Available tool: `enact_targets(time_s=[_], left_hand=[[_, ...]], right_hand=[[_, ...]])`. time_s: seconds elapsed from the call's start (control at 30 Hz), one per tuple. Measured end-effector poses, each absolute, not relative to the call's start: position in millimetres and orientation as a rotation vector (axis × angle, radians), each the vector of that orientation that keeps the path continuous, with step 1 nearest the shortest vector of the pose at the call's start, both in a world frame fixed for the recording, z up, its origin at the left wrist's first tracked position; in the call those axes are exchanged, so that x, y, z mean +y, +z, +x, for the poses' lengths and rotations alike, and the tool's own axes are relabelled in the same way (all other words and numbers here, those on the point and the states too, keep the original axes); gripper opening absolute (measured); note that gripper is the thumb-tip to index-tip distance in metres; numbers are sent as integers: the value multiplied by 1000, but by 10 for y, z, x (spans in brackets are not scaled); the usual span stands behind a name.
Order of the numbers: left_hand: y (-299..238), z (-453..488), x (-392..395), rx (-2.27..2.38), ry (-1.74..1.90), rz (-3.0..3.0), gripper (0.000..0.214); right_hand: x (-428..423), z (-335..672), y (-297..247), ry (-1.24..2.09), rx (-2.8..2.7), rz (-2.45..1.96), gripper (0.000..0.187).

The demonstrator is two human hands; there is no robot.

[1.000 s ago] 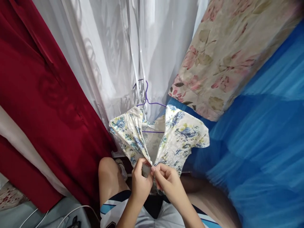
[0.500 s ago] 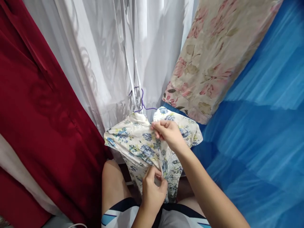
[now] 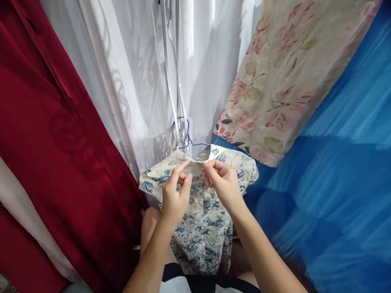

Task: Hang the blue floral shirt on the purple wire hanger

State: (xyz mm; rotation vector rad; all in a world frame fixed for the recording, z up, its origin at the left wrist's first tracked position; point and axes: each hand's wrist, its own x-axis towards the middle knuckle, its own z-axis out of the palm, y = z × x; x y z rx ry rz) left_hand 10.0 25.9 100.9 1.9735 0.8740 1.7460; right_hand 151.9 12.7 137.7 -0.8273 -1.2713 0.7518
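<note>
A white garment with blue flowers [image 3: 203, 219] hangs on a purple wire hanger [image 3: 191, 138] in front of me, its back closed. My left hand [image 3: 174, 195] is at the top of the garment's neck, fingers pinching the cloth edge. My right hand [image 3: 222, 183] is right beside it, also pinching the neckline. The two hands nearly touch at the collar. My knee [image 3: 149, 228] shows below the garment's left side.
A dark red curtain [image 3: 51, 134] fills the left. A sheer white curtain [image 3: 137, 73] with white straps hangs behind the hanger. A beige cloth with pink flowers [image 3: 281, 77] hangs at the upper right, and blue fabric [image 3: 339, 183] covers the right.
The garment's open back has been closed from bottom to top. My right hand went up to the neck first, then my left hand rose from the lower part to join it.
</note>
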Motion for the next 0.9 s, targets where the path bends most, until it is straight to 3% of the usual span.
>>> enact_targets(time_s=[0.17,0.43,0.73,0.9], left_hand=[[1438,162,305,783,1700,2205,15],[1535,-352,448,865,2340,1451,19],[705,-1111,937,738,2180,391,26],[573,-947,1080,828,2376,666,25]], right_hand=[[91,1502,1309,660,-1364,-839,29],[30,1437,889,649,-1424,-1001,33],[-205,1263,586,842,-1549,-1047,30],[-195,1365,439,914,-1535,-1081,30]])
